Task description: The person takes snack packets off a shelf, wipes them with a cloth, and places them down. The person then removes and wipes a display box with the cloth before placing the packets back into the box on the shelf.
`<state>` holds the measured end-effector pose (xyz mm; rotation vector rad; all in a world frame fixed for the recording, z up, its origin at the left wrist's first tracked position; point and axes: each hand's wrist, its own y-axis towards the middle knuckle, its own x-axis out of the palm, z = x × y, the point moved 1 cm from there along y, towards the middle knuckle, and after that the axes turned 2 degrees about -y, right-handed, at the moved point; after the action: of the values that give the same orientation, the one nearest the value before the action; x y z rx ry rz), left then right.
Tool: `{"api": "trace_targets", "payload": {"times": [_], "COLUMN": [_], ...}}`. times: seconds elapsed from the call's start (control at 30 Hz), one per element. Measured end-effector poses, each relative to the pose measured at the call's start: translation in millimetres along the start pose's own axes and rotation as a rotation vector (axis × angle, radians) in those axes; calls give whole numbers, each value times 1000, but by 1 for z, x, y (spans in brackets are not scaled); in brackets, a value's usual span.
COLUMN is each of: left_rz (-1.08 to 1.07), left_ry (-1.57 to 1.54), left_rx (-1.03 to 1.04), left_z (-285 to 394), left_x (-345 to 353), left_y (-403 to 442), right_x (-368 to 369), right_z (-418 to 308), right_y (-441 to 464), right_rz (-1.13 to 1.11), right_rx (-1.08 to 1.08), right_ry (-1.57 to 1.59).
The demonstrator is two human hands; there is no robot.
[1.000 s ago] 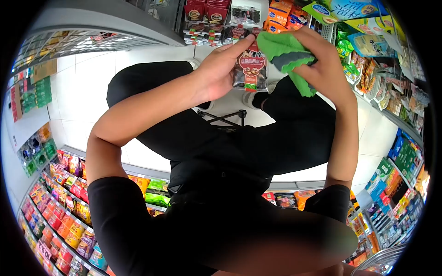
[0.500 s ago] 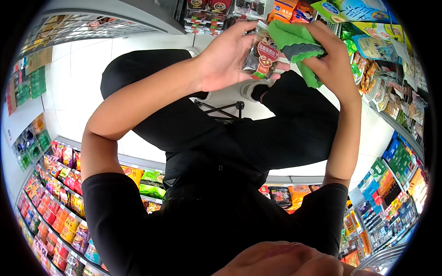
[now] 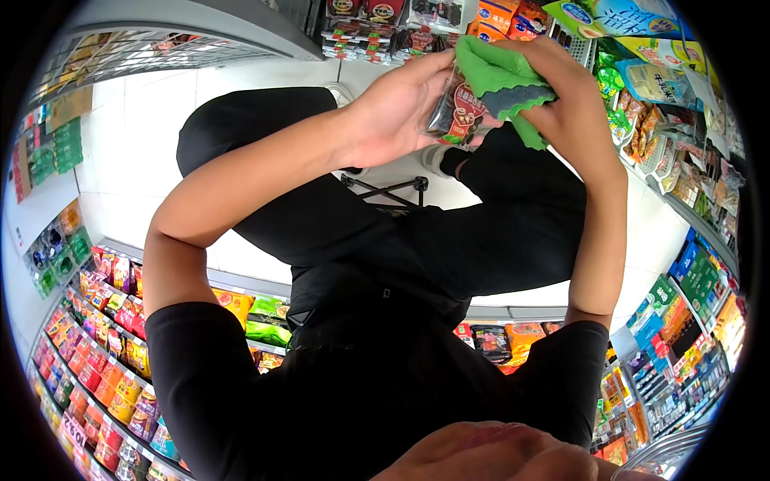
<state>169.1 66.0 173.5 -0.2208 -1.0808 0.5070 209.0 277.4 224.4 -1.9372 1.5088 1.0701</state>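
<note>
At one o'clock, the left hand holds a snack packet in its fingers; the right hand's fingers clutch a green cloth overlapping the packet's upper right. Work looks partway, neither set down; how much remains cannot be told.

On the small packet in the left hand, the red label carries pale Chinese characters running down at a slant, apparently 话梅味西瓜子, partly blurred. The pale-blue bag at the upper right bears dark characters beginning with 牛, the rest unclear. Large white characters stand on the bright-blue bag above it, cut by the view's edge. At the lower left, a white price sign on the snack shelf shows 10.9, tilted, its final mark uncertain. White lettering on the green box is too small to read.
</note>
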Motion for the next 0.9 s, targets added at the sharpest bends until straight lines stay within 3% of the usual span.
{"api": "trace_targets", "payload": {"times": [0.33, 0.43, 0.57, 0.63, 0.77, 0.9], "left_rz": [141, 132, 172, 150, 53, 103], "left_ry": [-79, -67, -13, -10, 21, 13], "left_rx": [1, 4, -15, -46, -58, -35], "left_z": [1, 1, 2, -2, -1, -3], "left_x": [3, 1, 9, 5, 2, 2], "left_y": [-3, -1, -4, -3, -2, -1], "right_x": [4, 0, 9, 6, 0, 5], "right_z": [-1, 8, -2, -9, 6, 1], "right_y": [-3, -7, -6, -6, -6, -6], "right_rz": [25, 21, 25, -44, 23, 23], "right_rx": [-63, 7, -42, -12, -52, -38], "right_ry": [-69, -163, -65, -104, -135, -86]}}
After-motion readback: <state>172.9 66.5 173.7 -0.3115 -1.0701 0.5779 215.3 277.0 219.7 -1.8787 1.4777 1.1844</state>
